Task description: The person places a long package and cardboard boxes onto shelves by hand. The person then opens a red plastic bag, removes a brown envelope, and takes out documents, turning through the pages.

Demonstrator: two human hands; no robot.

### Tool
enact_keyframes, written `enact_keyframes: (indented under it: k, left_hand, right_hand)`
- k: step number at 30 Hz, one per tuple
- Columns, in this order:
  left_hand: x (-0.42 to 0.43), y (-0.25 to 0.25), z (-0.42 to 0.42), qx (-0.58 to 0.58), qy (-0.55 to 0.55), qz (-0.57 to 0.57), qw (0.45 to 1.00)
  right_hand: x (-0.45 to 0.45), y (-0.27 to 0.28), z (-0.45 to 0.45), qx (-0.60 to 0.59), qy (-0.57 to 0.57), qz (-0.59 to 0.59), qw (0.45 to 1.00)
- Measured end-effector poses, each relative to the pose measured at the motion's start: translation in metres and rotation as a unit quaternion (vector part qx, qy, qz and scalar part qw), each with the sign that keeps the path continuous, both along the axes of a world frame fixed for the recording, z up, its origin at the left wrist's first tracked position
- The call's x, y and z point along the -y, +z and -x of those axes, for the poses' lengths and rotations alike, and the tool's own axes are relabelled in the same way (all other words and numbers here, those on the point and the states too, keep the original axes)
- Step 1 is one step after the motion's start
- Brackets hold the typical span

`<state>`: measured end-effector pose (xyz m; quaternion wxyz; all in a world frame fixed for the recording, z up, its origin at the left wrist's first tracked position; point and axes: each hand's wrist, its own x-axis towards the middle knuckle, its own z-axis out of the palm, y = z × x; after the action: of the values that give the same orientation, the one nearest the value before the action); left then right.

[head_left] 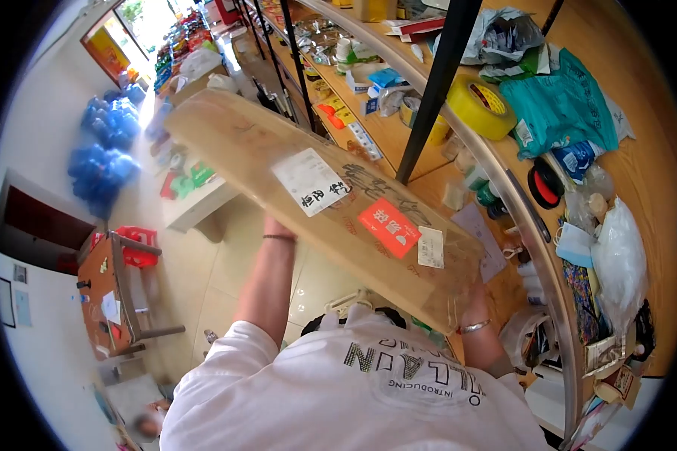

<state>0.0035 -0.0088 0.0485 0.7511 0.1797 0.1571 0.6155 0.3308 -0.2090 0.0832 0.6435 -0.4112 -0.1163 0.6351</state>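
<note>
A long cardboard box (323,218), taped over and tilted across the view, is held up in front of my chest. It bears a white label (309,181), a red sticker (390,228) and handwriting. My left hand (276,225) supports it from below; its fingers are hidden behind the box. At the near right end, my right hand (475,304) holds the box by its edge, with most of the fingers out of sight. A bracelet (475,327) circles the right wrist.
On my right, a wooden counter (654,150) with a metal edge carries yellow tape (480,107), teal bags (560,105) and clear plastic. Black posts (438,90) rise there. Leftward are a brown table (98,286), a red crate (138,246) and blue bags (105,165). Another person is partly visible lower left.
</note>
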Motion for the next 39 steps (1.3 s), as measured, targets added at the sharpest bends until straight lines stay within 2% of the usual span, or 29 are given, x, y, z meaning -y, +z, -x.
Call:
enact_keyframes:
  k: [2,5,9,10,11,12,14,15,16,17,18,19,20,22,24,26,28,30,31,35,37,38,39]
  left_hand:
    - [-0.002,-0.009,0.000,-0.032,0.041,0.031,0.998]
    - [-0.003,-0.020,0.001,-0.080,0.104,0.081,0.988]
    - [0.003,-0.003,-0.002,-0.096,0.196,0.058,0.974]
    - [0.004,0.000,0.002,-0.281,0.231,0.023,0.931]
    - [0.005,0.003,0.005,-0.455,0.256,-0.012,0.852]
    - [0.004,0.010,0.004,-0.455,0.260,-0.014,0.852]
    - [0.006,0.023,0.000,-0.340,0.247,-0.059,0.905]
    - [0.012,0.046,-0.004,-0.310,0.208,-0.029,0.927]
    - [0.012,0.062,-0.003,-0.309,0.211,-0.032,0.927]
    - [0.010,0.075,-0.003,-0.165,0.117,-0.025,0.979]
    - [0.006,0.082,-0.004,-0.015,0.017,-0.016,1.000]
    - [0.000,0.083,-0.002,-0.035,-0.033,-0.026,0.999]
    - [0.000,0.084,-0.005,-0.035,-0.033,-0.026,0.998]
    - [0.000,0.087,-0.015,0.061,-0.080,0.050,0.994]
    - [-0.008,0.073,-0.015,0.093,-0.094,0.032,0.991]
    - [-0.017,0.057,-0.014,0.188,-0.195,-0.099,0.958]
    - [-0.022,0.063,-0.020,0.147,-0.172,-0.066,0.972]
    - [-0.033,0.069,-0.025,0.199,-0.230,0.017,0.953]
    - [-0.031,0.076,-0.031,0.108,-0.204,0.038,0.972]
    - [-0.030,0.090,-0.046,0.080,-0.154,0.030,0.984]
    - [-0.041,0.069,-0.036,0.152,-0.252,-0.111,0.949]
    - [-0.042,0.059,-0.023,0.152,-0.252,-0.112,0.949]
    - [-0.040,0.049,-0.007,0.089,-0.238,-0.057,0.966]
  right_hand:
    - [-0.004,0.001,0.001,0.096,0.041,-0.042,0.994]
    - [-0.007,0.002,0.004,0.052,-0.015,0.005,0.999]
    - [-0.010,0.007,0.007,0.079,0.001,-0.001,0.997]
    - [-0.010,0.008,0.008,0.045,-0.002,-0.008,0.999]
    - [-0.010,0.009,0.010,0.010,-0.006,-0.015,1.000]
    - [-0.009,0.007,0.010,0.010,-0.004,-0.018,1.000]
    - [-0.010,0.000,0.007,-0.043,0.004,-0.090,0.995]
    - [-0.013,-0.006,0.001,-0.044,0.007,-0.093,0.995]
    - [-0.017,-0.012,-0.008,0.271,0.068,-0.132,0.951]
    - [-0.020,-0.016,-0.013,0.557,0.118,-0.156,0.807]
    - [-0.019,-0.011,-0.013,0.558,0.118,-0.156,0.806]
    - [-0.018,-0.005,-0.010,0.336,0.073,-0.123,0.931]
    - [-0.017,-0.001,-0.009,0.091,0.021,-0.082,0.992]
    - [-0.013,0.000,-0.009,0.064,0.018,-0.091,0.994]
    - [-0.011,0.003,-0.006,0.037,0.011,-0.100,0.994]
    - [-0.013,0.011,0.002,-0.030,-0.046,-0.058,0.997]
    - [-0.015,0.009,-0.001,-0.037,-0.044,-0.056,0.997]
    - [-0.014,0.006,-0.007,-0.035,-0.045,-0.059,0.997]
    - [-0.014,0.002,-0.010,-0.034,-0.049,-0.059,0.996]
    - [-0.012,-0.015,-0.025,-0.030,-0.076,-0.068,0.994]
    - [-0.011,-0.026,-0.033,-0.036,-0.090,-0.070,0.993]
    - [-0.007,-0.033,-0.037,-0.039,-0.096,-0.068,0.992]
    - [-0.005,-0.040,-0.041,-0.044,-0.101,-0.072,0.991]
